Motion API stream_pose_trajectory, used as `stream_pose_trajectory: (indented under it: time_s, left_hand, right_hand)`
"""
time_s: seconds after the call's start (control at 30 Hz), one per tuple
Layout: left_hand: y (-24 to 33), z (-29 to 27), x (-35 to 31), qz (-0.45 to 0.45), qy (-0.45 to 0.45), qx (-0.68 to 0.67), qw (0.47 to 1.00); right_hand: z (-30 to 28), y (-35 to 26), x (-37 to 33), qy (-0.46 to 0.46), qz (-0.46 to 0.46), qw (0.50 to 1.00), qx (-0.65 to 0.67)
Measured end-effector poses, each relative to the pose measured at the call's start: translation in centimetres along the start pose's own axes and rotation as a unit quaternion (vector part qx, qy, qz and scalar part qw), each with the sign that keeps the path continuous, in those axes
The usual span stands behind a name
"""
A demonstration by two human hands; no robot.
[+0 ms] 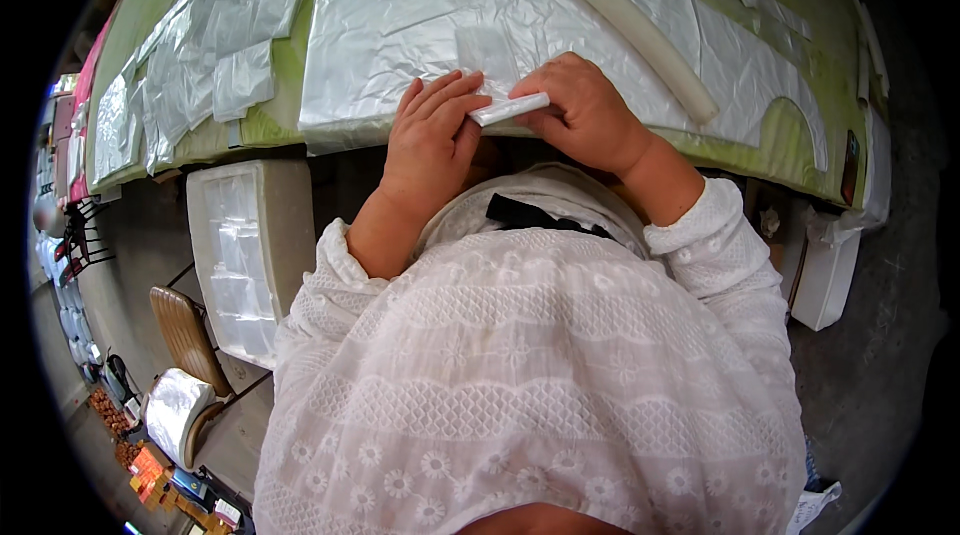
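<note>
A small white folded strip of plastic film [510, 109] is at the table's near edge. My right hand [590, 120] grips its right part between bent thumb and fingers. My left hand [428, 140] lies beside the strip's left end, its fingers stretched out and their tips at or touching that end. Just beyond both hands, a flat clear plastic bag [487, 50] rests on the wide wrinkled plastic sheet [400, 10] that covers the middle of the table. What lies under my left fingertips is hidden.
Stacks of clear plastic bags [240, 80] lie on the green tabletop [265, 125] at the left. A long curved whitish bar [640, 35] crosses the sheet at the right. Below the table's left edge stands a white foam box [205, 205] holding clear bags, near a brown chair [180, 325].
</note>
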State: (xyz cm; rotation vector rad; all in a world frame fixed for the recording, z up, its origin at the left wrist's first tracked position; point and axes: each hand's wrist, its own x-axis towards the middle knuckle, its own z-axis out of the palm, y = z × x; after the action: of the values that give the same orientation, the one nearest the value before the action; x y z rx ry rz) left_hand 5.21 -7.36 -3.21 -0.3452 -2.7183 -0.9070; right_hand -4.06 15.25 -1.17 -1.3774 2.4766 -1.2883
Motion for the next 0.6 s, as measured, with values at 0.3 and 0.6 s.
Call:
stream_pose_trajectory:
  time_s: [0.3,0.6]
  left_hand:
    - [0.6,-0.6,0.5,0.025,0.014,0.022,0.999]
    - [-0.1,-0.5,0.7,0.017,0.053,0.051,0.997]
  right_hand:
    - [1.0,0.3,0.3,0.013,-0.006,0.995,-0.097]
    - [1.1,-0.2,0.2,0.045,0.022,0.993,-0.107]
